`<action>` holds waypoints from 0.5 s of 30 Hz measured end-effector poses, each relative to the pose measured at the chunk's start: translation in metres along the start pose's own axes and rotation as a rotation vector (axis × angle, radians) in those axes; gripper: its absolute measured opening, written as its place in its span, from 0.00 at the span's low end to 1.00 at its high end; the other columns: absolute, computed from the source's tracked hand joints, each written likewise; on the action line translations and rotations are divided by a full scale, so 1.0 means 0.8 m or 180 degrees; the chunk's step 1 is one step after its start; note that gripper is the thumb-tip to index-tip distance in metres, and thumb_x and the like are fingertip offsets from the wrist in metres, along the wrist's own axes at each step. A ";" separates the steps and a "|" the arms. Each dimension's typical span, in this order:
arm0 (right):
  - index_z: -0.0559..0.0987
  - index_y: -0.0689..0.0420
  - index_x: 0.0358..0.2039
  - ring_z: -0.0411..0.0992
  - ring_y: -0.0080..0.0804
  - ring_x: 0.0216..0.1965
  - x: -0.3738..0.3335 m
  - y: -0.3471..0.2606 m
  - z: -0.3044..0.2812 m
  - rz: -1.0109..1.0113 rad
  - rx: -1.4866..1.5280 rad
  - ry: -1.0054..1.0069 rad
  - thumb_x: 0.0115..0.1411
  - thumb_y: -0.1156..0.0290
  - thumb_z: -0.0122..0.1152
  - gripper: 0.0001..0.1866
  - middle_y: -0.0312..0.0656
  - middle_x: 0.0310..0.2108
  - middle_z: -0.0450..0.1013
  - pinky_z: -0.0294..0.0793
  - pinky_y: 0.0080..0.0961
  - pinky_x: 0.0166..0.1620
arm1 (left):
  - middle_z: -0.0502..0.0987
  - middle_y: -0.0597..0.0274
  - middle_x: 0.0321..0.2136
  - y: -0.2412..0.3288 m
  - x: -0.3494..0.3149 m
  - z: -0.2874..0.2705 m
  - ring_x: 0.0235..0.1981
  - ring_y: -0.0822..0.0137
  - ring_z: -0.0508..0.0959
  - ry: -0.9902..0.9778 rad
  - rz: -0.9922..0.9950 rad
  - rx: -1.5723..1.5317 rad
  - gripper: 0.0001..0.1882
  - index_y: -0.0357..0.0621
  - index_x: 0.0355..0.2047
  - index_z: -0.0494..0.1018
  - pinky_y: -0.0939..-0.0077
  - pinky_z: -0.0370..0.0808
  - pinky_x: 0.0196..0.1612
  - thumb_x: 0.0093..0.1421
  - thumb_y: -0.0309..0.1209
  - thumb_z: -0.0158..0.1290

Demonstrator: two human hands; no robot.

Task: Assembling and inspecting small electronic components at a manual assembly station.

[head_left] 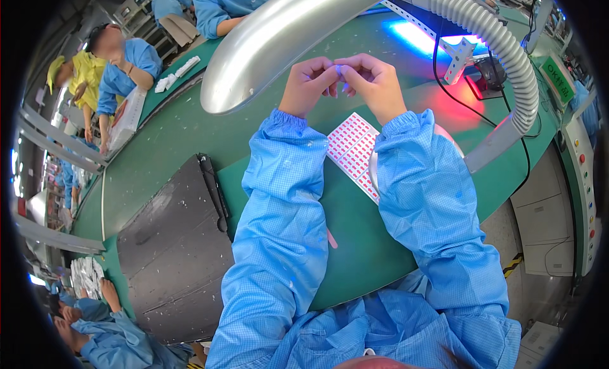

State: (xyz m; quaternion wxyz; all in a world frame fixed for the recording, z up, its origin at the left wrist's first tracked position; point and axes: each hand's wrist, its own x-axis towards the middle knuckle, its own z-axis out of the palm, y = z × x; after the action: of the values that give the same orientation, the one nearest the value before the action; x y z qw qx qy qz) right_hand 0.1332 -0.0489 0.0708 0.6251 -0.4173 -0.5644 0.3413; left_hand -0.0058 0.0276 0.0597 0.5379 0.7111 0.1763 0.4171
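Note:
My left hand [309,85] and my right hand [374,84] meet fingertip to fingertip above the green table. Both are closed in a pinch, thumbs against forefingers. Whatever lies between the fingertips is too small to make out. Below them, partly under my right sleeve, lies a white sheet of small red stickers [350,148]. A pale rounded object [446,138] shows at the edge of that sleeve, mostly hidden. Beside my left forearm the tip of a thin pink strip [332,239] pokes out.
A silver hood [273,42] on a ribbed flexible arm [507,49] arches over the table. At left lies a black, worn tray-like box [174,248]. A bracket [458,59] with blue and red lights stands at far right, cables trailing. Co-workers [134,61] work around the bench.

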 end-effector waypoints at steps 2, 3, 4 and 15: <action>0.75 0.62 0.36 0.67 0.19 0.22 0.000 0.000 0.002 0.0001 -0.0053 -0.0008 0.55 0.71 0.53 0.10 0.37 0.24 0.71 0.67 0.15 0.27 | 0.71 0.68 0.17 0.000 -0.001 -0.001 0.18 0.78 0.70 0.0007 0.0012 0.0033 0.07 0.40 0.23 0.72 0.87 0.63 0.20 0.55 0.30 0.50; 0.75 0.62 0.36 0.67 0.19 0.22 0.001 0.000 0.003 0.0002 -0.0054 -0.0013 0.55 0.71 0.53 0.10 0.37 0.24 0.71 0.67 0.15 0.27 | 0.71 0.68 0.17 0.000 -0.001 -0.002 0.18 0.78 0.70 0.0012 0.0013 0.0032 0.07 0.40 0.23 0.72 0.87 0.63 0.20 0.55 0.30 0.50; 0.75 0.62 0.36 0.67 0.19 0.22 0.001 0.002 0.002 -0.0006 -0.0030 -0.0012 0.55 0.71 0.54 0.10 0.36 0.23 0.71 0.67 0.15 0.27 | 0.71 0.68 0.17 0.000 -0.001 -0.002 0.18 0.78 0.70 0.0003 0.0010 0.0026 0.07 0.40 0.23 0.72 0.87 0.63 0.20 0.55 0.30 0.50; 0.75 0.62 0.35 0.66 0.18 0.21 -0.001 0.000 0.003 -0.0050 0.0051 0.0021 0.55 0.71 0.53 0.09 0.35 0.23 0.71 0.67 0.14 0.25 | 0.71 0.68 0.18 0.004 -0.003 -0.001 0.18 0.78 0.70 -0.0050 0.0027 -0.0042 0.08 0.39 0.23 0.71 0.87 0.64 0.21 0.54 0.30 0.51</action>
State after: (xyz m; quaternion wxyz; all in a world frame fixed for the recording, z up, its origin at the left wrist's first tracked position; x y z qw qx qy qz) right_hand 0.1308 -0.0489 0.0703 0.6329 -0.4091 -0.5629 0.3395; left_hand -0.0081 0.0253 0.0619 0.5422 0.7115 0.1663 0.4150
